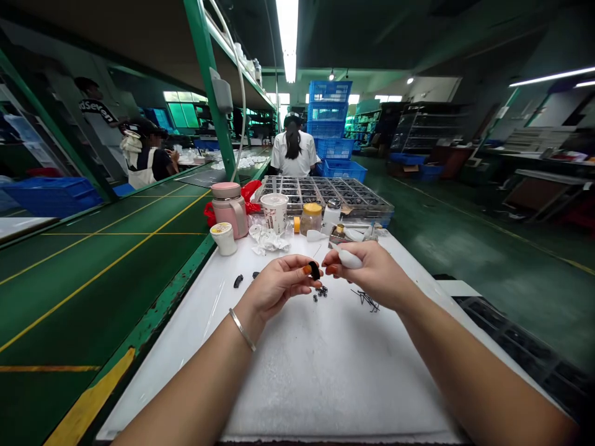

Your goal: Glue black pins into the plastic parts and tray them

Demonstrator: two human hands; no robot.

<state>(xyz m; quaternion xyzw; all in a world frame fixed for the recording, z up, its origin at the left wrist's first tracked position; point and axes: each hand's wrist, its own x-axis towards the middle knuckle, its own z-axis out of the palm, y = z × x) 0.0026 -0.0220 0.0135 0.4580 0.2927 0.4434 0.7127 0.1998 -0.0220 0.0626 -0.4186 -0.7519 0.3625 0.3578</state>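
My left hand point(282, 282) pinches a small black curved part point(315, 271) between thumb and fingers, above the white table point(297, 378). Close to its right, my right hand point(367, 269) is closed around a small white squeeze bottle point(349, 259) whose thin tip points up and left. The two hands do not touch. Below them lie several tiny black rings point(321, 292) and, further right, a loose bunch of thin black sticks point(367, 300). Another black curved part point(238, 281) rests left of my left hand, with one more partly hidden behind that hand.
Along the table's back stand a pink mug point(230, 210), a white tub point(224, 239), a paper cup point(274, 212), crumpled tissue point(268, 239) and a yellow-lidded jar point(311, 219). Behind are compartment trays point(325, 193) and a seated person point(294, 148). A green conveyor point(116, 248) runs left.
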